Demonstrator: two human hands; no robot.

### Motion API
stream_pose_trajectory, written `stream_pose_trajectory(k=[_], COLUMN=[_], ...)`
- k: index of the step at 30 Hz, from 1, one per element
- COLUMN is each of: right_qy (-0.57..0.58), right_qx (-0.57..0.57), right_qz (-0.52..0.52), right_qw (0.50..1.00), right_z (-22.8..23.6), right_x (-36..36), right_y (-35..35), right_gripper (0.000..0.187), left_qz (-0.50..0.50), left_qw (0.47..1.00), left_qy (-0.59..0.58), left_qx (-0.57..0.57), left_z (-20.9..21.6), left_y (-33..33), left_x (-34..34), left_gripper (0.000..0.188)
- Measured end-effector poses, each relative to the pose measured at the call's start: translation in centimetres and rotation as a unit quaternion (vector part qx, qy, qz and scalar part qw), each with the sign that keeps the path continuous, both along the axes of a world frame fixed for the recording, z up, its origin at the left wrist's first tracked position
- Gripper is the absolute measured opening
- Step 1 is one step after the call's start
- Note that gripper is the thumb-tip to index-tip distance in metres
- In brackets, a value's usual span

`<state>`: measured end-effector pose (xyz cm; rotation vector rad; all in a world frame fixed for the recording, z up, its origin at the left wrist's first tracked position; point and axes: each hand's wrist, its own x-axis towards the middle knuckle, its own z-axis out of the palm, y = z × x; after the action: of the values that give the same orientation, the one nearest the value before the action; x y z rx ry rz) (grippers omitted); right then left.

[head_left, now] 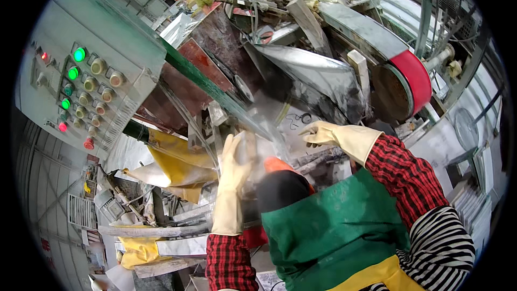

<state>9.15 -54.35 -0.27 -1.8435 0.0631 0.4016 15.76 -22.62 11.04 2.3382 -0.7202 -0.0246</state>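
Apart, left hand (235, 166) points upward, right hand (337, 135) leftward.

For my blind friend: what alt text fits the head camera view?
A person's left hand and right hand, in cream gloves, are held apart among dusty machinery, beyond a green apron. At left, a control panel shows glowing green and red lights.

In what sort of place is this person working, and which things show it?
Probably a factory or industrial workshop. A control cabinet with lit buttons, a large roller with a red band, and the person's green apron suggest it. What it makes, I cannot tell.
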Motion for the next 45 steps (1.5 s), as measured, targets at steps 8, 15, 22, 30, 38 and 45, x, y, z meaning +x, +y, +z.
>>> stream_pose_trajectory(k=[8, 15, 22, 30, 38, 45], right_qy=[0.02, -0.071, 0.046, 0.02, 0.038, 0.022], right_qx=[0.391, 0.35, 0.344, 0.386, 0.301, 0.321], right_qz=[-0.123, -0.24, -0.371, -0.4, -0.393, -0.425], right_qw=[0.912, 0.903, 0.861, 0.831, 0.868, 0.846], right_z=[9.6, 2.7, -1.7, -2.2, -3.0, -3.4], right_x=[1.7, 6.3, 6.1, 6.5, 7.9, 7.9], right_y=[6.2, 1.4, -7.7, -8.9, -6.9, -6.5], right_gripper=[0.063, 0.044, 0.032, 0.037, 0.032, 0.034], left_qz=[-0.143, -0.243, 0.054, 0.486, 0.615, 0.63], left_qw=[0.988, 0.968, 0.987, 0.827, 0.763, 0.771], left_qy=[0.004, 0.034, -0.029, -0.054, 0.022, 0.063], left_qx=[0.065, -0.057, 0.151, 0.279, 0.2, 0.063], left_z=[1.9, 0.0, -1.1, -5.5, -7.6, -7.2], left_y=[-10.5, -13.7, 4.5, 27.1, 23.0, 22.0], left_x=[2.8, 5.5, 3.7, -13.0, -13.5, -12.8], left_gripper=[0.092, 0.083, 0.059, 0.053, 0.046, 0.058])
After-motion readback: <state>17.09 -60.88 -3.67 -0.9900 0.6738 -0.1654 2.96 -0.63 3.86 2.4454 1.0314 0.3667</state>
